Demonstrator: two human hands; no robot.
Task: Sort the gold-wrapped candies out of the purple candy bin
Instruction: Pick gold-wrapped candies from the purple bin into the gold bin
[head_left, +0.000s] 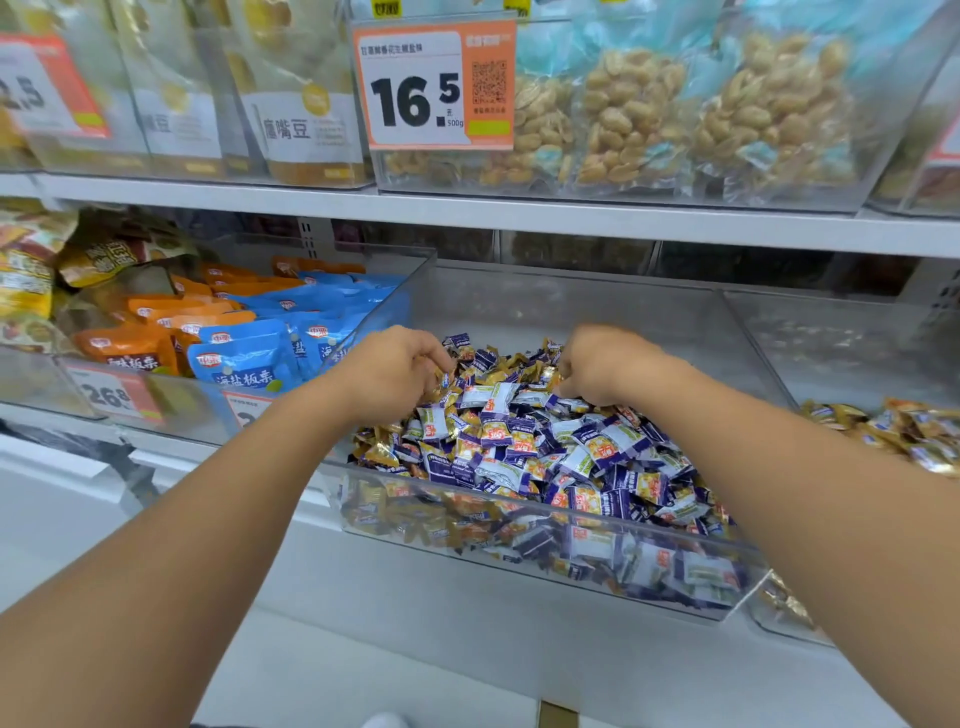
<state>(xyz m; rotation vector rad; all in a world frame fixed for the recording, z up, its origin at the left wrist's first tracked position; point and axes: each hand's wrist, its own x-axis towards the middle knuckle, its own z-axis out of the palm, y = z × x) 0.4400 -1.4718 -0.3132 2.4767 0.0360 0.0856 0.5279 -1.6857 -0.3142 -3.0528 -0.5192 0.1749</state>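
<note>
A clear plastic bin (597, 525) at the middle of the shelf holds a heap of purple-and-white wrapped candies (566, 457) with gold-wrapped candies (382, 453) mixed in, mostly along the left side and toward the back. Both my hands reach into the back of the heap. My left hand (397, 366) has its fingers curled down into the candies at the left. My right hand (605, 366) has its fingers curled into the candies at the right. The fingertips of both hands are buried, so what they hold is hidden.
A neighbouring clear bin (883, 358) on the right holds gold-wrapped candies (904, 431). To the left, another bin carries blue packets (260, 358) and orange packets (130, 345). The upper shelf (519, 218) overhangs with bagged peanuts and a 16.5 price tag (434, 85).
</note>
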